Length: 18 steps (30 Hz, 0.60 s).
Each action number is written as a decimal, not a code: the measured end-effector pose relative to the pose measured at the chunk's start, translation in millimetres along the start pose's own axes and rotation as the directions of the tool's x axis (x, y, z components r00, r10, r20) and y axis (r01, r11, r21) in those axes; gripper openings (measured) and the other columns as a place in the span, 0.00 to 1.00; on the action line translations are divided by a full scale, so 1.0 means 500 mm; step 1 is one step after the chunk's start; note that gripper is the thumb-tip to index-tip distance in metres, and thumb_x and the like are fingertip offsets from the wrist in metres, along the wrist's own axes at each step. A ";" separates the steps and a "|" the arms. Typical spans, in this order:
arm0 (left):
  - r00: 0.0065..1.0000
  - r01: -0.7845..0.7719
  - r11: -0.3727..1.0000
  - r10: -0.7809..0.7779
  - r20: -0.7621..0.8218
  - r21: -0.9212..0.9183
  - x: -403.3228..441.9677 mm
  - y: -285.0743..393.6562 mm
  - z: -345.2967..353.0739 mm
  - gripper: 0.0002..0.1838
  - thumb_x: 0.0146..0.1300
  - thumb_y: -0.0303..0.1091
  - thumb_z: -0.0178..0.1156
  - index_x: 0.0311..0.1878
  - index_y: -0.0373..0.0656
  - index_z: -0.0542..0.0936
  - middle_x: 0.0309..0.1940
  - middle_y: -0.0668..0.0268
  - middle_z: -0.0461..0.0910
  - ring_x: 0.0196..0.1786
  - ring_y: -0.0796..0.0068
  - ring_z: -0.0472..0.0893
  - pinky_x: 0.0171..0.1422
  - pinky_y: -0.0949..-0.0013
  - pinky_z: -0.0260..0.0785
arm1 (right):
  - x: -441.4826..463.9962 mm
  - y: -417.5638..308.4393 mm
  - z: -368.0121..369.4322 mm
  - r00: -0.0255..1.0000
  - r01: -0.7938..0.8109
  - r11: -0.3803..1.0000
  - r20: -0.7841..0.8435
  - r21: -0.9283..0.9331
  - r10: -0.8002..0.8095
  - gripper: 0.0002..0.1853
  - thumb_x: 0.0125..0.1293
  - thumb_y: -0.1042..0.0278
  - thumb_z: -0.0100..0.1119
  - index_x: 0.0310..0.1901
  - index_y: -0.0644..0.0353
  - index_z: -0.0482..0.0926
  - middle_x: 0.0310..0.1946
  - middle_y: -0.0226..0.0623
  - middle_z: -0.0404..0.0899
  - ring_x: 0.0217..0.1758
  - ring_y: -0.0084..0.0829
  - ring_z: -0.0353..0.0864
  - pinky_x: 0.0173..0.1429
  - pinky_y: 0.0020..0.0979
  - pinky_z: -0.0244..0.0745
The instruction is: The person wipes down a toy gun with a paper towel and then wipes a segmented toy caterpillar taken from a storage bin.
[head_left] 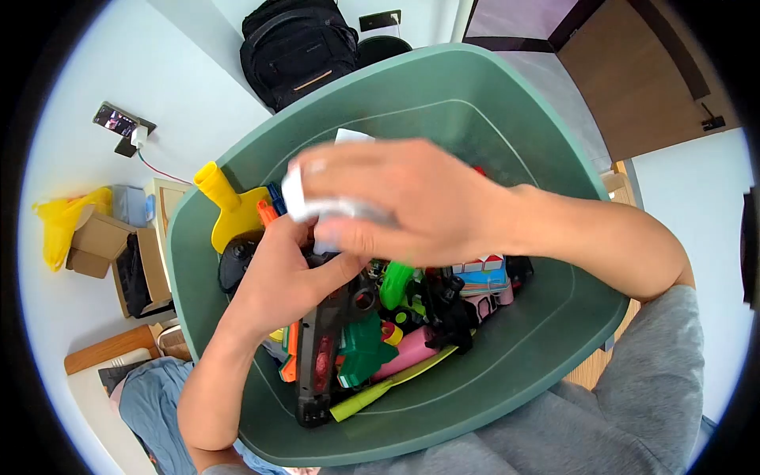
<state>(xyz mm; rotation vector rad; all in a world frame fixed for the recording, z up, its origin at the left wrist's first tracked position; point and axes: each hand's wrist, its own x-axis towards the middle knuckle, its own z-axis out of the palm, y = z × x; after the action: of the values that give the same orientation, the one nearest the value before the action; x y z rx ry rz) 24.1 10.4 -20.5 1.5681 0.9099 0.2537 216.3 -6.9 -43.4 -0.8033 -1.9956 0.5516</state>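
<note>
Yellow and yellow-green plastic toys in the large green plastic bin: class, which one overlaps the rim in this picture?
The bright yellow toy with a tubular end, at picture left: its tube crosses the green bin's rim. The long yellow-green one lies inside.

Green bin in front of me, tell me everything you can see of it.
The green bin looks like plastic, with a rounded rim, smooth walls and a thin pale line running around inside. Its open top faces the camera. Assorted toys are piled inside, hiding much of its floor. The left hand and right hand are over the opening. Its underside is out of sight.
</note>
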 end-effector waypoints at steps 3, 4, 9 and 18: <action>0.998 -0.050 0.997 0.048 0.039 0.051 -0.003 0.005 -0.001 0.16 0.57 0.27 0.64 0.48 0.37 0.77 0.39 0.68 0.79 0.42 0.81 0.76 0.47 0.73 0.70 | -0.012 -0.025 -0.006 0.970 -0.178 0.983 0.163 -0.032 0.181 0.15 0.67 0.58 0.51 0.47 0.60 0.77 0.52 0.41 0.76 0.45 0.48 0.80 0.49 0.43 0.77; 0.999 -0.025 0.999 0.024 0.030 0.047 -0.001 0.006 0.000 0.15 0.57 0.28 0.64 0.48 0.36 0.77 0.38 0.68 0.79 0.41 0.82 0.76 0.47 0.73 0.70 | -0.012 -0.029 -0.009 0.936 -0.258 0.963 0.228 -0.072 0.268 0.15 0.67 0.59 0.50 0.47 0.60 0.77 0.53 0.41 0.75 0.44 0.48 0.80 0.48 0.44 0.77; 0.996 0.087 0.994 -0.086 -0.018 0.071 0.002 0.006 0.002 0.15 0.59 0.30 0.64 0.48 0.36 0.76 0.35 0.69 0.79 0.37 0.83 0.75 0.44 0.74 0.69 | -0.001 -0.008 -0.018 0.970 -0.198 0.959 0.099 -0.203 0.221 0.14 0.68 0.59 0.49 0.46 0.58 0.78 0.53 0.40 0.76 0.42 0.49 0.81 0.46 0.46 0.78; 0.998 0.065 0.997 -0.066 -0.010 -0.044 0.002 0.009 0.008 0.19 0.60 0.33 0.65 0.53 0.36 0.74 0.34 0.72 0.78 0.33 0.87 0.73 0.37 0.78 0.67 | 0.018 0.030 -0.033 0.964 -0.134 0.990 -0.239 -0.046 0.120 0.13 0.67 0.62 0.50 0.39 0.64 0.77 0.32 0.46 0.78 0.32 0.48 0.77 0.36 0.41 0.71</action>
<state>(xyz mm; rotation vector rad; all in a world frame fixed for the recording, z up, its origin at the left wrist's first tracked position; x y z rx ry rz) 29.0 8.4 -17.5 1.4957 0.9573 0.2345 231.7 11.0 -39.5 -0.9930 -1.7579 0.4465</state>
